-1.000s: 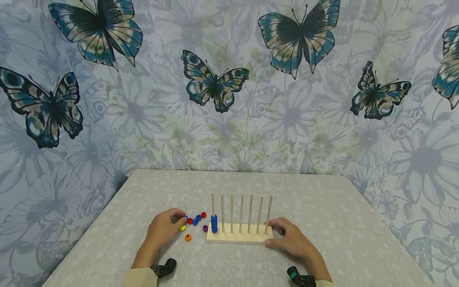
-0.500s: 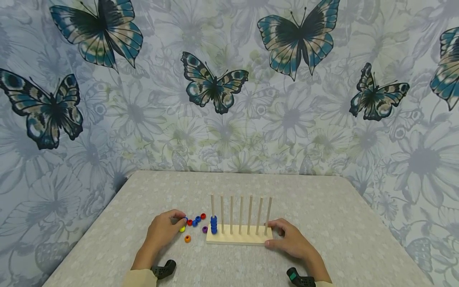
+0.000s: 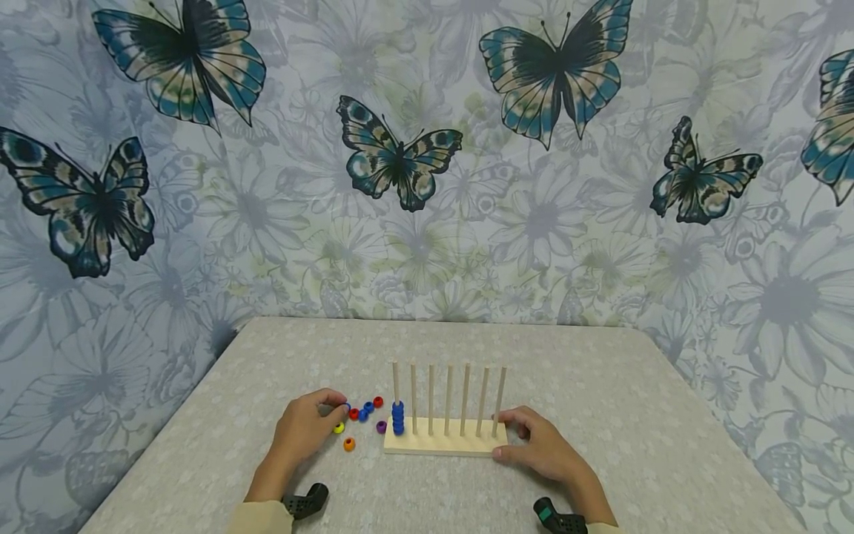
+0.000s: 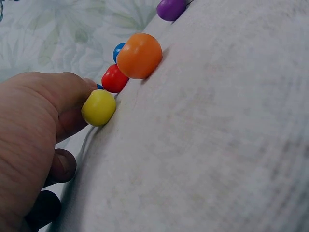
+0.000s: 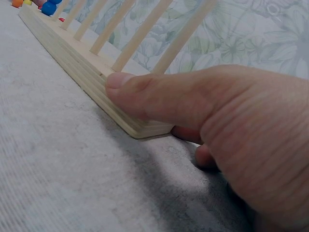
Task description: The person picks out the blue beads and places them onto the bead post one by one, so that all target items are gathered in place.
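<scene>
My left hand (image 3: pixel 303 426) pinches a small blue bead (image 4: pixel 100 87) between thumb and index finger, low at the table; the fingertips mostly hide it. Right by the thumb lies a yellow bead (image 4: pixel 99 108), with a red bead (image 4: pixel 115 79) just past the fingertips. At its right end, a pale wooden peg board (image 3: pixel 445 443) is gripped by my right hand (image 3: pixel 542 443), the thumb on the front edge and fingers behind. Several upright pegs stand in a row along it. Blue beads (image 3: pixel 398 419) are stacked on the leftmost peg; the other pegs are bare.
An orange bead (image 3: pixel 350 444) lies nearest the front, and a purple bead (image 3: pixel 382 427) sits beside the board's left end. Further back are loose blue beads (image 3: pixel 363 415) and another red bead (image 3: pixel 378 402). A patterned cloth covers the table (image 3: pixel 587 378), which ends at a butterfly-print wall.
</scene>
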`<state>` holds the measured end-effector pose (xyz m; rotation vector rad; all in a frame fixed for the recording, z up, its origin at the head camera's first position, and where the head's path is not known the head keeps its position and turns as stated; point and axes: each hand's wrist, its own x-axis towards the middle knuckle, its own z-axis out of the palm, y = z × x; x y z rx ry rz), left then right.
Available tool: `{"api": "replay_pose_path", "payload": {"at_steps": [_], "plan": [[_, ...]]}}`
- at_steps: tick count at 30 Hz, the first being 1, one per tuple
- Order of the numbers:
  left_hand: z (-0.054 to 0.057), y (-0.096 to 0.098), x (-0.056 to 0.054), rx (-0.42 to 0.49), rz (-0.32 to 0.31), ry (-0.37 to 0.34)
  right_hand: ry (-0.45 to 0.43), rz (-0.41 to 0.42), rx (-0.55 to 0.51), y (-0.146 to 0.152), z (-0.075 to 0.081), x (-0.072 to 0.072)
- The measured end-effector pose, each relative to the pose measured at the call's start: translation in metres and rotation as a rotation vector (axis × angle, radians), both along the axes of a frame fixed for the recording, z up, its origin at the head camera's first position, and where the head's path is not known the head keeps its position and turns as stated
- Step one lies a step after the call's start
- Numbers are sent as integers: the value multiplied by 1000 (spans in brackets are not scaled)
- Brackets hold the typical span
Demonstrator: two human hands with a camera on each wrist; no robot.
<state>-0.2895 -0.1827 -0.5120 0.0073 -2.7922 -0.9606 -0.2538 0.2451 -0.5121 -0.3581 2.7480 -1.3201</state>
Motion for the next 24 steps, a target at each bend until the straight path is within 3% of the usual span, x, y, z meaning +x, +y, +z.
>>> {"api": "replay_pose_path", "payload": {"at_steps": [15,24], "plan": [[3,2,-1,37,26,3,6,-8,5,-1,-2,0],[5,2,3,71,24,70,11,-6,8,-1,-1,-1]]}}
